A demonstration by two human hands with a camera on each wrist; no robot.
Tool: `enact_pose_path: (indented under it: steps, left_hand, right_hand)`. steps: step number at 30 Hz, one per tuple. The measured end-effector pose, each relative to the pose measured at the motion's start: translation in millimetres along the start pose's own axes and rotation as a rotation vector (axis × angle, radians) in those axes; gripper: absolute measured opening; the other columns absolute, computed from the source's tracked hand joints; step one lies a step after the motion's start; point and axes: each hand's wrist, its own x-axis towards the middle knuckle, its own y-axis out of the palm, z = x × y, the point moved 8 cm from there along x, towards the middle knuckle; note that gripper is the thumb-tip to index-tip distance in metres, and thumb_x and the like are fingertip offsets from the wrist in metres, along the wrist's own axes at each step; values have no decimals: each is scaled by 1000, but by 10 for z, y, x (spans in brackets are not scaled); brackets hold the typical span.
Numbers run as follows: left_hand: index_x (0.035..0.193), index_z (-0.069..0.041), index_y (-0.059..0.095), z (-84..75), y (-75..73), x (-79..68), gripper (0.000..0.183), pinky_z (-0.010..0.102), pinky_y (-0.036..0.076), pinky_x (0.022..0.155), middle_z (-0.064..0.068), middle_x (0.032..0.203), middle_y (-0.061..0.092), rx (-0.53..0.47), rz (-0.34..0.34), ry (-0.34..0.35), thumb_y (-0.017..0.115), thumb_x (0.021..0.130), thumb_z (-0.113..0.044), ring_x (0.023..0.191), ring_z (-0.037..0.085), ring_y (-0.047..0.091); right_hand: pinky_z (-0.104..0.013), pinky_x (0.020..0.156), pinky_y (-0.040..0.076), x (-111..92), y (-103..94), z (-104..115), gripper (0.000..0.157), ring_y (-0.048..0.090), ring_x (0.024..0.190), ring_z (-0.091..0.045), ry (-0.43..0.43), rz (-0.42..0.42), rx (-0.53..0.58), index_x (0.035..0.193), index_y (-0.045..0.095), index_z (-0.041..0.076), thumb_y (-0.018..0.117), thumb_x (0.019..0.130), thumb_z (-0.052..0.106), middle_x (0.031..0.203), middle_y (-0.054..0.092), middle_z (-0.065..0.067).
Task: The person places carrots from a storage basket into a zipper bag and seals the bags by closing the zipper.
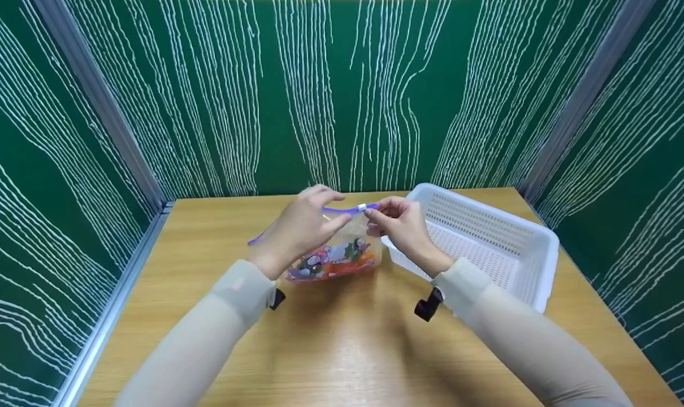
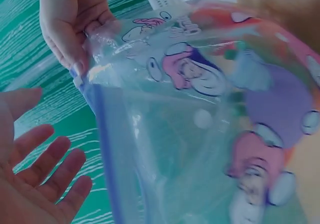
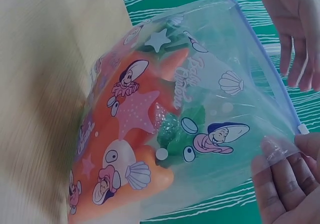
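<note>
A clear zip bag (image 1: 342, 254) printed with cartoon faces, shells and starfish stands over the table, its purple zip strip (image 3: 267, 58) along the top. Orange and green items (image 3: 167, 176) show through the plastic. At one end of the strip sits a white slider (image 1: 362, 207). My right hand (image 1: 401, 223) pinches the bag's corner at the slider, thumb on one side and fingers behind the film. My left hand (image 1: 302, 229) is beside the strip with its fingers extended; a gap shows between these fingers (image 2: 52, 146) and the bag in the left wrist view.
A white perforated basket (image 1: 523, 226) stands on the wooden table (image 1: 206, 339) at the right, just behind my right hand. Green panels with white wavy lines (image 1: 342, 113) close off the back and both sides, joined by metal posts (image 1: 102, 96).
</note>
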Motion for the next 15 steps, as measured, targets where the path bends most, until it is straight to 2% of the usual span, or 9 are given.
enact_pose_path:
  steps: [6,11,15]
  left_hand:
    - [131,-3,75,-62,115,123,35,41,57,113,13,130,73,13,66,32,75,105,-27,128,30,67]
    - [131,-4,75,-40,169,189,34,42,57,113,12,130,73,37,103,25,73,106,-27,127,29,69]
    - [132,-4,75,-21,209,228,33,41,58,111,12,130,74,16,123,23,72,107,-25,125,28,71]
  right_hand:
    - [-29,66,66,-12,56,52,8,76,66,-12,-27,8,18,102,74,-8,74,102,1,81,76,-1]
    - [-30,68,67,-16,65,79,12,77,68,-12,-32,17,13,106,73,-11,71,103,1,82,76,-2]
    - [-30,69,67,-26,73,92,14,77,68,-12,-28,25,14,108,73,-12,68,105,0,82,76,-3]
